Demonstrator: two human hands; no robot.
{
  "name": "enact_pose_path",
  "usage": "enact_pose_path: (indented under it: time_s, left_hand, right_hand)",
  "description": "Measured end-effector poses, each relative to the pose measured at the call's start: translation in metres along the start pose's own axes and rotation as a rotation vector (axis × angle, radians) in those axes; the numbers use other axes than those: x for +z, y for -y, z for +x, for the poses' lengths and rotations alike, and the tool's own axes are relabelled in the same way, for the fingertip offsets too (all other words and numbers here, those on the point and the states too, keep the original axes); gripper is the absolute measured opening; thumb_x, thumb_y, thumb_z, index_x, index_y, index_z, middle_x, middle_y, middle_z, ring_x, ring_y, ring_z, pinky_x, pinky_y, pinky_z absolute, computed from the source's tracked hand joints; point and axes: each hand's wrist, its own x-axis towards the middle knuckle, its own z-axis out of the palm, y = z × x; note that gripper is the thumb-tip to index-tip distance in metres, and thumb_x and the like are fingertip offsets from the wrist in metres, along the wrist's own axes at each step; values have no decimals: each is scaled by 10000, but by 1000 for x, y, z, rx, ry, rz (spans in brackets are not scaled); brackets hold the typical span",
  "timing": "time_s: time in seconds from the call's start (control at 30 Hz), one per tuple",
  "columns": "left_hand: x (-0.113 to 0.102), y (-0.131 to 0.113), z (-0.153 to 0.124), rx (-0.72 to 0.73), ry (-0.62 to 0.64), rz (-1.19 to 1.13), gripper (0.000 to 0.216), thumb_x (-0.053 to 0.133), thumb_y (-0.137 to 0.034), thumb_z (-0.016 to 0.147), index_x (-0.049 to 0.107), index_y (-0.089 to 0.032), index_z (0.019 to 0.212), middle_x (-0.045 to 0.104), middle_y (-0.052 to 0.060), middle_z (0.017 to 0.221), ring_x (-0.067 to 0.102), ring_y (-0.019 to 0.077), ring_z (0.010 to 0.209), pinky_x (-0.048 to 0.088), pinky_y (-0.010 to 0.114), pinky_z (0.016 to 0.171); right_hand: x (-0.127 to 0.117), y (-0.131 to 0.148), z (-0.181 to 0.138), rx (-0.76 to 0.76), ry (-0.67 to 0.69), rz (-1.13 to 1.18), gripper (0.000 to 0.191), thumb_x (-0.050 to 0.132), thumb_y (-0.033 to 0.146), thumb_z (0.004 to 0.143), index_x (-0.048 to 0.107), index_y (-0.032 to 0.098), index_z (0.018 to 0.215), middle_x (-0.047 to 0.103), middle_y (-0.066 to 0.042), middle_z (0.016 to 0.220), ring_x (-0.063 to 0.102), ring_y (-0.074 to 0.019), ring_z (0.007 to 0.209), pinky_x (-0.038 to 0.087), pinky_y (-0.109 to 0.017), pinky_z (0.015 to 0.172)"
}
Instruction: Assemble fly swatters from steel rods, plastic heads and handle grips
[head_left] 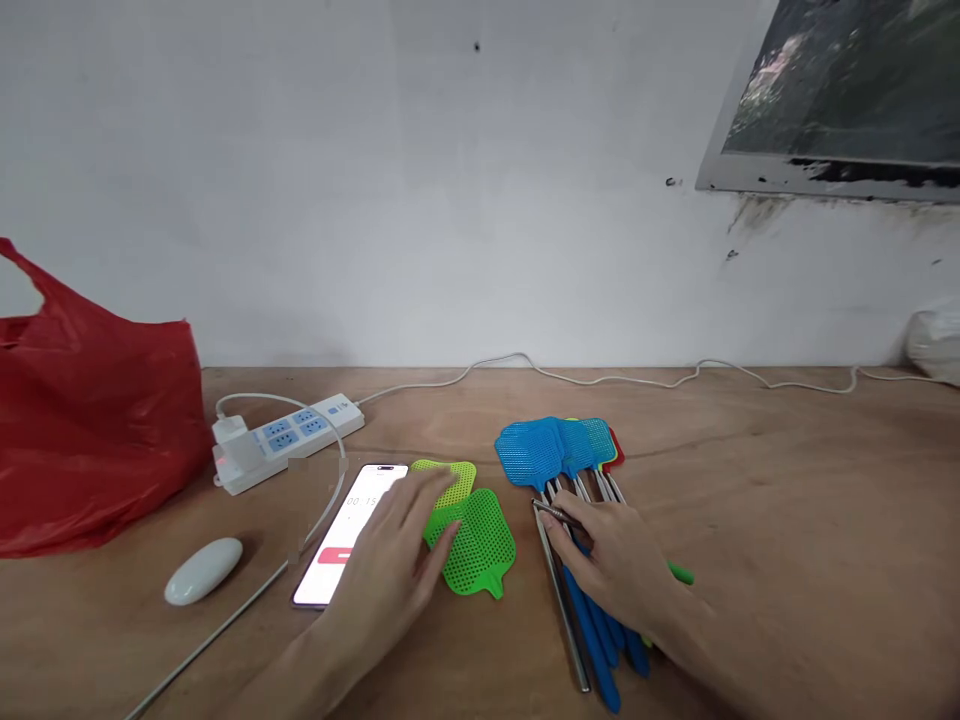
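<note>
My right hand [611,560] pinches a thin metal rod [553,513] between thumb and fingers. A green grip end [681,573] shows past the hand, roughly in line with the rod. Beneath this hand lies a bundle of fly swatters with blue heads [529,455], metal shafts and blue handles [592,640]; a red head [615,448] peeks out behind. A loose metal tube [561,600] rests along the bundle's left side. My left hand [394,555] is open, fingers apart, beside a green swatter head [480,545] and a yellow-green one [450,480]. Whether it touches them I cannot tell.
A lit phone [352,530] lies partly under my left hand. Left of it are a white mouse [204,572], a power strip [289,440] with a cable, and a red plastic bag [97,430]. A thin white cord [600,382] runs along the wall.
</note>
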Motion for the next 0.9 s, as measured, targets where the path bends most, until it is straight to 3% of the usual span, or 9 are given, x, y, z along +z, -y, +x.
enact_pose_path:
  time_s: [0.1,0.17,0.23,0.33,0.53,0.67,0.9]
  left_hand:
    - [-1,-7,-2,142,310,83,279,407,-280,1017,670,-211,951,699,74,838,654,263,780,508,393,693]
    - [-1,-12,-3,172,429,118,270,460,-331,1001,681,-198,924,708,81,829,661,281,773,507,412,695]
    - [-1,-14,-3,172,469,110,238,569,-383,951,688,-189,1018,729,100,936,672,316,865,517,445,765]
    - [1,-13,-3,163,477,81,269,634,-352,918,680,-191,1129,734,111,1082,672,338,981,514,474,858]
    - [6,-4,-3,156,362,68,268,537,-194,948,698,-224,1161,737,86,1172,674,308,1079,444,500,1039]
    - [8,0,-6,144,303,213,311,531,-332,971,691,-186,1195,704,117,1248,621,343,1186,405,558,1081]
    - [11,8,-12,100,228,457,464,561,-511,937,674,-196,1259,645,182,1313,598,394,1179,464,586,980]
  right_hand:
    - [1,-1,1,25,1,6,270,421,312,1005,497,241,756,499,44,549,497,-160,495,224,-285,524]
    - [1,-2,1,44,3,14,269,420,321,1006,506,241,764,510,40,559,507,-164,511,224,-286,531]
    - [2,-3,0,56,5,20,270,424,325,1005,508,240,763,521,36,567,514,-167,522,227,-287,538]
    - [3,-4,0,58,1,18,274,431,325,1003,503,241,752,510,37,555,508,-169,520,225,-289,544]
    - [5,-4,0,52,-5,17,259,434,317,1001,519,241,768,524,34,575,516,-168,535,215,-293,547]
    - [5,-4,1,59,-23,8,289,437,320,996,471,240,721,505,38,560,497,-162,518,214,-291,545]
    - [4,-4,1,62,-12,10,274,445,319,989,461,245,726,494,43,532,480,-164,490,197,-293,529]
